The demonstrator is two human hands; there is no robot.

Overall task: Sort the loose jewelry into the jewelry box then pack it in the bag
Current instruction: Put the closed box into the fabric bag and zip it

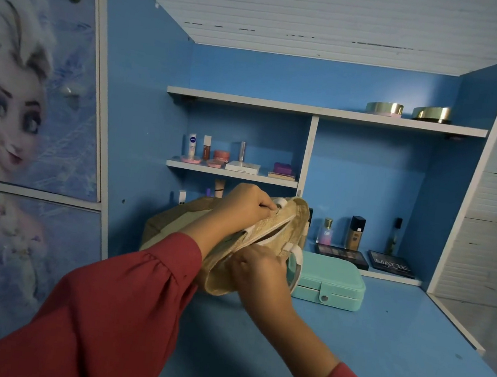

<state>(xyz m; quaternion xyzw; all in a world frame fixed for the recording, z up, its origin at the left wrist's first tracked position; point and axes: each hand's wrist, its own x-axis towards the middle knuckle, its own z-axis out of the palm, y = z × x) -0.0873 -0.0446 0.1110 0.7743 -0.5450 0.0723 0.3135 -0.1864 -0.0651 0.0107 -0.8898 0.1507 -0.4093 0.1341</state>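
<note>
A tan woven bag [289, 224] with white handles is lifted off the blue desk, its zipped mouth partly open toward me. My left hand [246, 208] pinches the far edge of the mouth near the zipper. My right hand [258, 265] grips the near edge beside a white handle. A teal jewelry box [332, 280] lies shut on the desk just right of the bag, its snap tab fastened at the front. No loose jewelry shows.
Eyeshadow palettes [392, 263], a perfume bottle [326, 230] and foundation bottles [355, 233] line the back of the desk. Cosmetics [237, 165] fill the small shelf above. Two gold tins [385, 108] sit on the top shelf. A cupboard door [37, 77] stands at left.
</note>
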